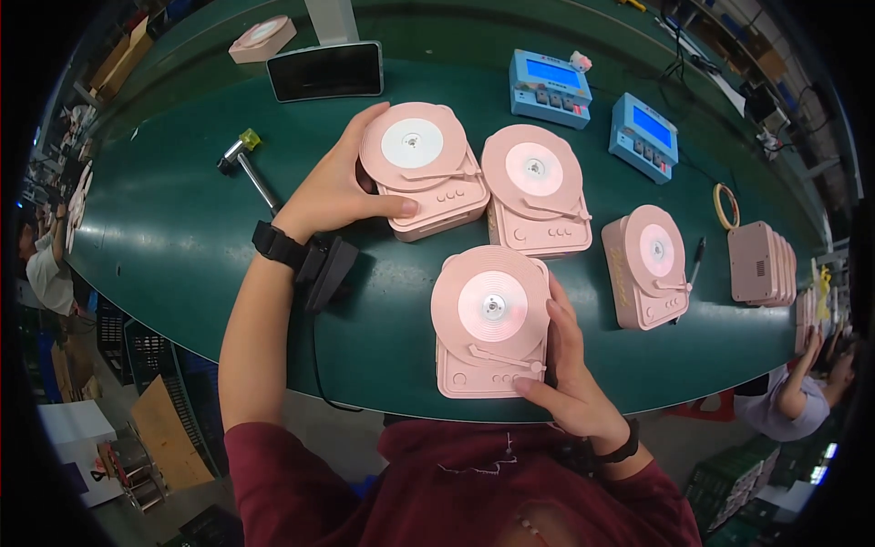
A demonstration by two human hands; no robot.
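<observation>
My left hand [351, 187] is wrapped round the left side of a pink mini record player [442, 196], thumb on its front corner and fingers behind it. Close to the table's near edge, my right hand [570, 374] grips the right side of another pink record player [488, 356], its thumb at the front corner by the knobs. A third pink record player [547, 232] stands right beside the left-hand one. Farther right stands a fourth, tilted-looking record player [643, 264] with gold lettering on its side. Each has a round pink platter with a white centre and a small tone arm.
Two blue boxes with screens, a left one [551, 87] and a right one [644, 137], stand at the back. A phone-like black screen [326, 72] is behind my left hand. A hammer-like tool [251, 169], a black device [328, 273], a tape roll [725, 206] and stacked pink casings [761, 264] lie around.
</observation>
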